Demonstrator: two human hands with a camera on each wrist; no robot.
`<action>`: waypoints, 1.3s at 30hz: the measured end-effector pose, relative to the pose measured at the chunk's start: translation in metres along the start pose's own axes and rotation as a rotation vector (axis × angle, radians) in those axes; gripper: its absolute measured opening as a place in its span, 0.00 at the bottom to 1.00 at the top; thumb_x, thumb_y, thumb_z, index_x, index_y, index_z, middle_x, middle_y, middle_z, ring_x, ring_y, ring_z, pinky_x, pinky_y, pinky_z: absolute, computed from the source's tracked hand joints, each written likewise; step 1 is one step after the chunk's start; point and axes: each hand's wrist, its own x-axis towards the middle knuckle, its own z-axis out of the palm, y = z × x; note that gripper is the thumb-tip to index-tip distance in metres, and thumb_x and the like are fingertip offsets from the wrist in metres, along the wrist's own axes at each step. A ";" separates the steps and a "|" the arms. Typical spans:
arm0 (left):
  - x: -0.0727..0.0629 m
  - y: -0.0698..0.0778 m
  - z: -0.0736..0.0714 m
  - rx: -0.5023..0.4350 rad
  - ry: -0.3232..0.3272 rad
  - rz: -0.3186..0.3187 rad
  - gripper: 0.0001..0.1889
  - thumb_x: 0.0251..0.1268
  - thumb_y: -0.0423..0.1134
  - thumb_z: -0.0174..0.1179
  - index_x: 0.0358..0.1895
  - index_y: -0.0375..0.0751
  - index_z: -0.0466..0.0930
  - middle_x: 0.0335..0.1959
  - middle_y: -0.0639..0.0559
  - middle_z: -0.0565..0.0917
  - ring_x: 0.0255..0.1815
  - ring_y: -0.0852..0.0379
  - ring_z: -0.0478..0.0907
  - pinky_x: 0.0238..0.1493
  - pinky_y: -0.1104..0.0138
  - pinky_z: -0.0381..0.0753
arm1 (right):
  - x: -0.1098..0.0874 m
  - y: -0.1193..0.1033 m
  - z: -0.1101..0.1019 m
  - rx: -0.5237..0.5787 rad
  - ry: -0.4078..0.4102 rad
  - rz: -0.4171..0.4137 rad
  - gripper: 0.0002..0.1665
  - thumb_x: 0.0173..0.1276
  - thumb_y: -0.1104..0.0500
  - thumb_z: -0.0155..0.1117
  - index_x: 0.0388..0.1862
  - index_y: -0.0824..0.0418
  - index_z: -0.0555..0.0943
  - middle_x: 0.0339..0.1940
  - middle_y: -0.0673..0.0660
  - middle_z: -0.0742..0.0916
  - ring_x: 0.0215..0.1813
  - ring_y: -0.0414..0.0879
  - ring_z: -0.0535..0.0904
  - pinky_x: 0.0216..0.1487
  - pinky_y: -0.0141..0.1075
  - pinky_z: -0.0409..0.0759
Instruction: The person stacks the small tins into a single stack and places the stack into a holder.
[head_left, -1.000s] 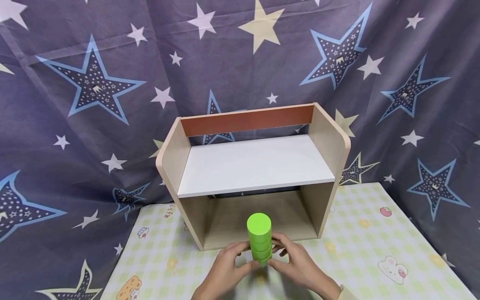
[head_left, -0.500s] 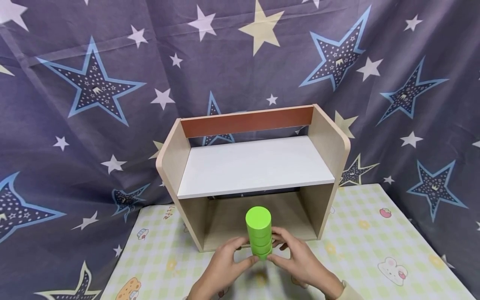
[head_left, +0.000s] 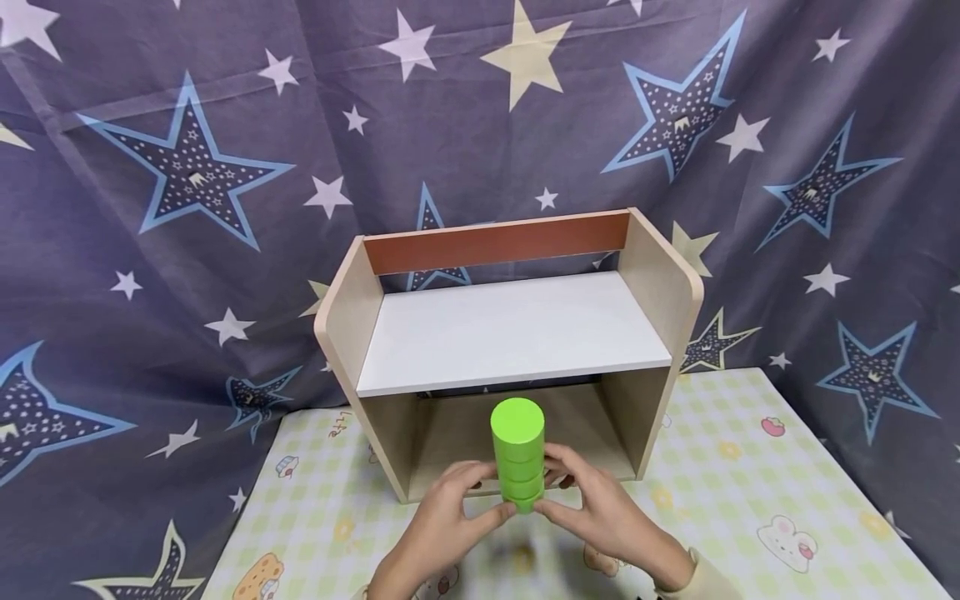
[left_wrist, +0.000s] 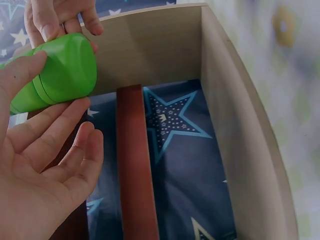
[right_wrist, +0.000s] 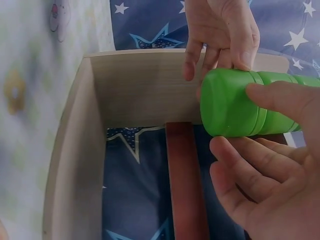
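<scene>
A bright green ringed cylinder (head_left: 518, 442), like a stack of short round pieces, stands upright between both hands in front of the lower compartment of the wooden shelf unit (head_left: 513, 333). My left hand (head_left: 446, 515) pinches its lower left side, thumb in front and fingers behind. From the other side my right hand (head_left: 600, 510) holds it in the same way. A blurred shadow lies below it on the tablecloth, so it seems held above the table. In the left wrist view the cylinder (left_wrist: 67, 67) has a smooth rounded end; the ring grooves also show in the right wrist view.
The unit has a white upper shelf board (head_left: 517, 329), a red-brown back rail (head_left: 495, 242) and wooden side panels. It stands on a table with a checked green-and-white cloth (head_left: 727, 500). A dark star-patterned curtain (head_left: 480, 125) hangs behind and at both sides.
The green cylinder and both hands have moved up in the head view, away from the cloth. Both hands keep their hold, and the shelf unit stays where it was.
</scene>
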 end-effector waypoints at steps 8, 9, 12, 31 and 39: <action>0.005 0.010 -0.010 0.039 0.036 0.053 0.25 0.63 0.60 0.66 0.61 0.56 0.81 0.56 0.65 0.80 0.63 0.57 0.72 0.58 0.47 0.75 | 0.008 -0.008 -0.008 -0.032 0.013 -0.069 0.37 0.68 0.58 0.72 0.72 0.55 0.67 0.52 0.48 0.86 0.47 0.41 0.82 0.45 0.38 0.82; 0.006 0.012 -0.011 0.041 0.039 0.060 0.26 0.63 0.59 0.66 0.61 0.55 0.81 0.56 0.65 0.80 0.62 0.58 0.72 0.58 0.47 0.75 | 0.009 -0.009 -0.010 -0.035 0.012 -0.072 0.37 0.68 0.58 0.72 0.72 0.55 0.67 0.51 0.48 0.86 0.47 0.41 0.82 0.45 0.38 0.82; 0.008 0.015 -0.015 0.044 0.050 0.088 0.26 0.63 0.58 0.67 0.61 0.54 0.81 0.56 0.65 0.81 0.62 0.58 0.73 0.58 0.48 0.76 | 0.012 -0.013 -0.014 -0.053 0.011 -0.075 0.36 0.68 0.58 0.72 0.72 0.55 0.68 0.51 0.47 0.86 0.46 0.41 0.83 0.45 0.38 0.82; 0.030 0.035 -0.038 0.090 0.116 0.251 0.23 0.61 0.54 0.71 0.57 0.50 0.84 0.52 0.65 0.83 0.60 0.60 0.74 0.57 0.53 0.77 | 0.034 -0.033 -0.038 -0.086 0.062 -0.149 0.38 0.65 0.62 0.74 0.72 0.57 0.70 0.50 0.48 0.87 0.46 0.40 0.84 0.46 0.42 0.83; 0.041 0.044 -0.048 0.093 0.136 0.286 0.23 0.61 0.51 0.72 0.58 0.52 0.83 0.53 0.63 0.83 0.59 0.59 0.74 0.55 0.52 0.77 | 0.044 -0.042 -0.049 -0.112 0.079 -0.178 0.39 0.63 0.62 0.75 0.72 0.58 0.70 0.51 0.49 0.87 0.47 0.41 0.83 0.45 0.38 0.83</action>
